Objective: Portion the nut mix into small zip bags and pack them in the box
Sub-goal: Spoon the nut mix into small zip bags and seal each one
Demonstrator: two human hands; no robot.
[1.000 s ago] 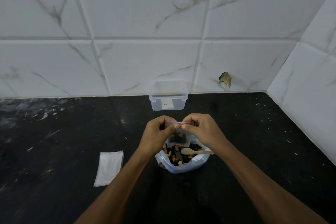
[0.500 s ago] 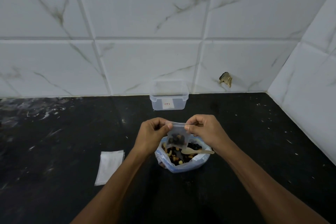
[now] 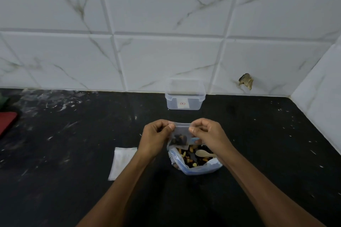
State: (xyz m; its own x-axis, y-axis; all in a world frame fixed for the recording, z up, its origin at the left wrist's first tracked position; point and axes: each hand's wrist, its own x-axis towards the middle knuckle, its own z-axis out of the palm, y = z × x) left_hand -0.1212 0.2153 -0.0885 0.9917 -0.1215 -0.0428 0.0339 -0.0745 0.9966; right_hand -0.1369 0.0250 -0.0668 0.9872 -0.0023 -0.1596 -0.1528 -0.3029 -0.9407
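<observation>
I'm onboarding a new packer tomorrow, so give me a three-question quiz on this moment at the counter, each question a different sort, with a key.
1. True or false: both hands pinch the top edge of the small zip bag.
2. Where does the wooden spoon lie? A) in the clear box B) in the big bag of nut mix C) on the stack of empty bags
3. Fill in: the clear box stands against the ____ wall.

Key
1. True: the left hand and the right hand each pinch it at a top corner.
2. B: it rests in the big bag of nut mix, beside the stack of empty bags.
3. tiled
</observation>
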